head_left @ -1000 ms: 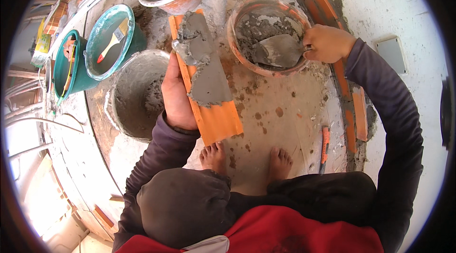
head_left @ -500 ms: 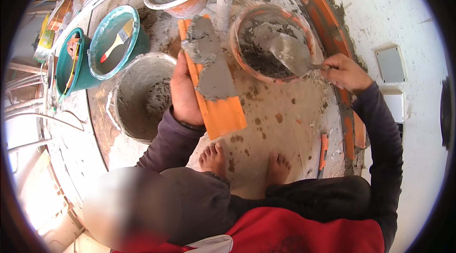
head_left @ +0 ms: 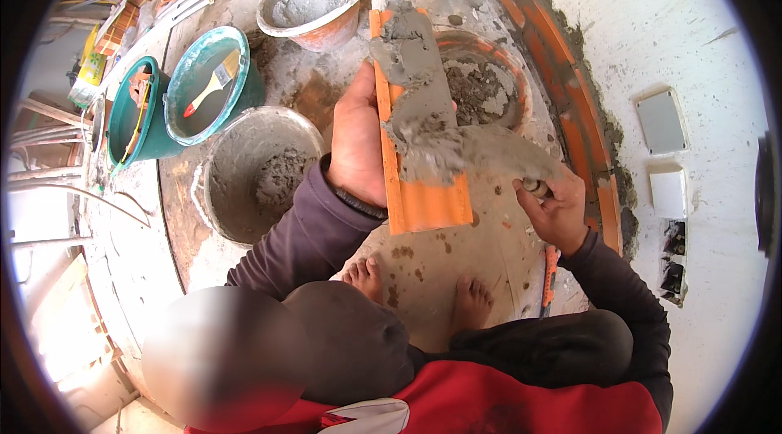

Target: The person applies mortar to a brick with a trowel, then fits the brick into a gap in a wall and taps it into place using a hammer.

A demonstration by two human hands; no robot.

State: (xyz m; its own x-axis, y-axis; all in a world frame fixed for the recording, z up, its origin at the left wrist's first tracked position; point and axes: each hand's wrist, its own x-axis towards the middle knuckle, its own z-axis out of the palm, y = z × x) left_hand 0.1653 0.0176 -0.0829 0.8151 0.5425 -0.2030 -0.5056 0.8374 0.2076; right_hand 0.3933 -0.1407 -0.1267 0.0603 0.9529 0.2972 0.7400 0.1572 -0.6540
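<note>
My left hand [head_left: 358, 141] is closed round the side of an upright-pointing orange brick or tile [head_left: 428, 202], whose upper face carries grey mortar [head_left: 411, 43]. My right hand [head_left: 550, 202] grips the handle of a metal trowel [head_left: 509, 153], its blurred blade reaching over the mortar on the orange piece’s lower half. Behind them, partly hidden, stands a round tub of lumpy mortar [head_left: 485, 92].
A bucket with mortar residue [head_left: 236, 173], two teal buckets [head_left: 240, 92] and a powder-filled tub [head_left: 314, 43] stand left and behind. An orange brick course [head_left: 582, 133] lines the white wall [head_left: 709, 67]. An orange-handled tool [head_left: 551, 263] lies near my bare feet.
The trowel has come out of the tub and moved left and down onto the orange piece, with my right hand following downward. The orange piece has shifted rightward and looks straighter.
</note>
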